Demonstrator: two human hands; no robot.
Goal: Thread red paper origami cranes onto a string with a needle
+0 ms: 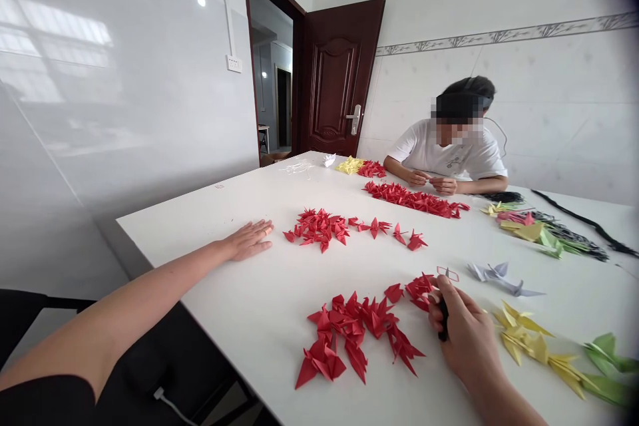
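Note:
My left hand (pixel 252 239) lies palm down on the white table (pixel 239 319), fingers stretched out and nothing in it. Just right of it is a pile of red paper cranes (pixel 319 229), with a loose row of more cranes (pixel 382 227) trailing off. My right hand (pixel 464 329) is closed around a small black-handled tool (pixel 443 319) with a pointed metal tip; its exact kind is hard to make out. Beside that hand, a nearer group of red paper cranes (pixel 349 329) spreads leftward, and one crane (pixel 422 289) sits against or close to the fingers.
Across the table a person (pixel 449 153) works with both hands behind a long row of red cranes (pixel 414 200). White cranes (pixel 504 277), yellow cranes (pixel 529 339) and green cranes (pixel 609 359) lie at right, near dark cords (pixel 574 239). White strings (pixel 299 166) lie at the far edge.

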